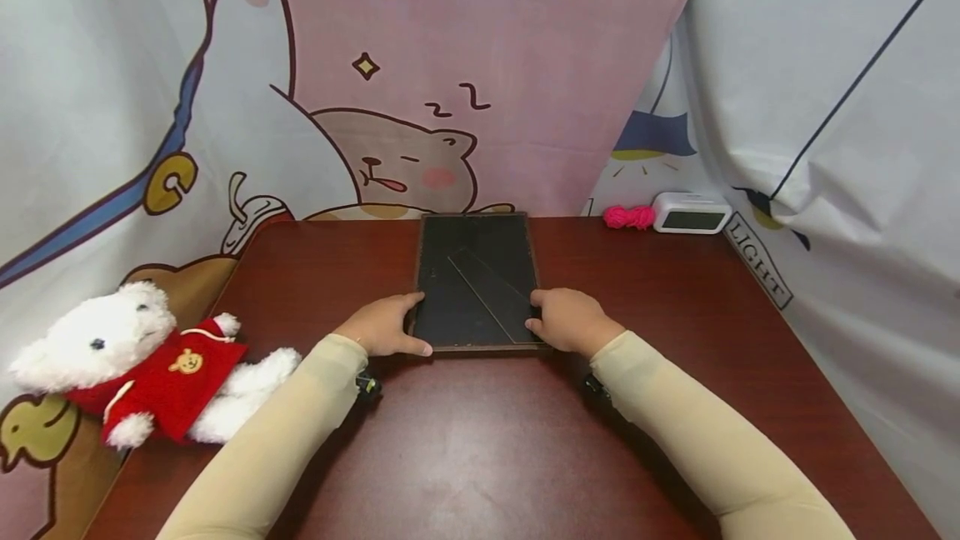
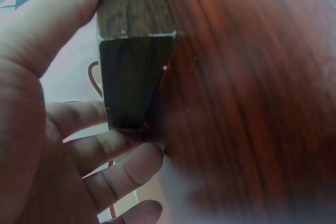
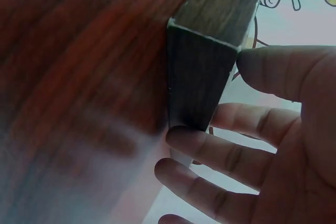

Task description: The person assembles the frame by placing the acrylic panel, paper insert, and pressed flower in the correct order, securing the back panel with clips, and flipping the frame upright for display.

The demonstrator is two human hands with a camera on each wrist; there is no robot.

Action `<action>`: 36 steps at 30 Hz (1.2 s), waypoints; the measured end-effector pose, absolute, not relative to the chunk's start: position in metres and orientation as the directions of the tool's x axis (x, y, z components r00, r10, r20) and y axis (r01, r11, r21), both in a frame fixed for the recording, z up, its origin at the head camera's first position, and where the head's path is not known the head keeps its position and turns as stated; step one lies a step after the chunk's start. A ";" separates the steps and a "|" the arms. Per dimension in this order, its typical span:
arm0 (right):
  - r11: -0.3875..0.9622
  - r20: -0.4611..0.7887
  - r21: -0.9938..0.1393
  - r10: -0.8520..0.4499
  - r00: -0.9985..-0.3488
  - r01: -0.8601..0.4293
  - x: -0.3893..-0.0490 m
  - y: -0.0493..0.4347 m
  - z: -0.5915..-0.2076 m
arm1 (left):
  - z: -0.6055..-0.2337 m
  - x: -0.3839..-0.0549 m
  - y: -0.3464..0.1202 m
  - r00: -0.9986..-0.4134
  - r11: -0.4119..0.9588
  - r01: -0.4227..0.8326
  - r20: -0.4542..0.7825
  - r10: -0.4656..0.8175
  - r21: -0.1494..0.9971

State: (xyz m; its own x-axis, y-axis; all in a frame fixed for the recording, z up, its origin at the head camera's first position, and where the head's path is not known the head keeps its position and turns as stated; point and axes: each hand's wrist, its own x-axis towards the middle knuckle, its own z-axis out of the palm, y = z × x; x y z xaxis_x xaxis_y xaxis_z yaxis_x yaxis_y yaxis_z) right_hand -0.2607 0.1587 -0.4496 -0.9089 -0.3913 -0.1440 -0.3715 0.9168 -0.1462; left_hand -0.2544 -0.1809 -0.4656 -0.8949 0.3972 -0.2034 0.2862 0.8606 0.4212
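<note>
A dark picture frame [image 1: 442, 298] lies on the table with its black back up, and a narrow easel leg [image 1: 491, 294] is folded against that back. My left hand [image 1: 382, 326] holds the frame's left side, thumb at the near corner and fingers along the edge. On the opposite side, my right hand [image 1: 573, 321] grips the right edge near its front corner. In the left wrist view, the wood-grained rim [image 2: 134, 72] sits between thumb and fingers. The right wrist view has the thumb at the frame's upper edge [image 3: 202, 72] and fingertips against its side. The frame's front face is hidden.
A white plush bear [image 1: 112, 332] in a red top lies at the table's left edge. Pink yarn [image 1: 628, 217] and a white digital clock [image 1: 692, 213] stand at the back right. A cartoon-printed curtain [image 1: 525, 65] rises behind the reddish-brown table [image 1: 480, 440].
</note>
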 end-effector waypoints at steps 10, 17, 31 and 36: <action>0.913 -0.123 -0.077 -0.408 -0.905 -0.401 -0.265 0.154 -0.448 | -0.466 -0.254 -0.181 -0.892 0.858 0.290 -0.204 0.402 0.424; 0.911 -0.109 -0.081 -0.412 -0.905 -0.405 -0.268 0.152 -0.446 | -0.466 -0.253 -0.182 -0.895 0.857 0.276 -0.209 0.394 0.435; 0.912 -0.127 -0.100 -0.408 -0.904 -0.397 -0.266 0.150 -0.444 | -0.463 -0.248 -0.180 -0.892 0.880 0.278 -0.236 0.385 0.386; 0.910 -0.126 -0.146 -0.405 -0.905 -0.387 -0.259 0.156 -0.444 | -0.460 -0.239 -0.176 -0.887 0.878 0.298 -0.232 0.400 0.376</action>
